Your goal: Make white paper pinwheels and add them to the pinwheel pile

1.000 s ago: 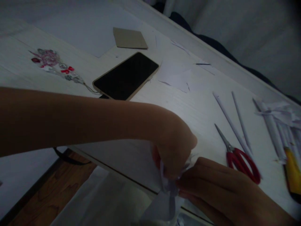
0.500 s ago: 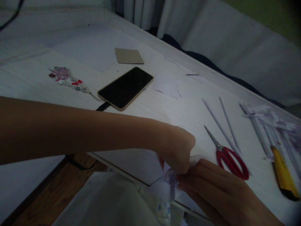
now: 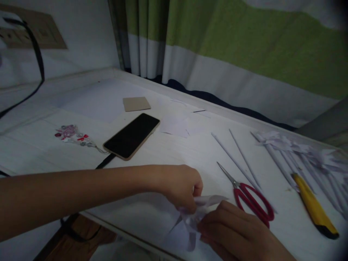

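A piece of white paper with curled, petal-like strips [image 3: 192,222] is between my two hands at the table's near edge. From the left reaches my left hand [image 3: 186,185], its fingers closed on the paper's upper side. My right hand [image 3: 235,230] pinches the paper from the lower right, its fingers bent together. Both hands hide part of the paper's middle. Just beyond my right hand lie scissors with red handles [image 3: 254,203], their blades pointing away to the left.
A phone [image 3: 132,136] with a beaded charm [image 3: 72,134] lies on the white table, near a cardboard square [image 3: 136,104]. Two thin paper rods [image 3: 236,156] lie behind the scissors. At right are several paper-topped rods [image 3: 304,152] and a yellow-handled tool [image 3: 314,206].
The view has tilted up, showing more curtain and the wall socket. My hands have drawn slightly apart, and more of the paper's curled strips shows between them.
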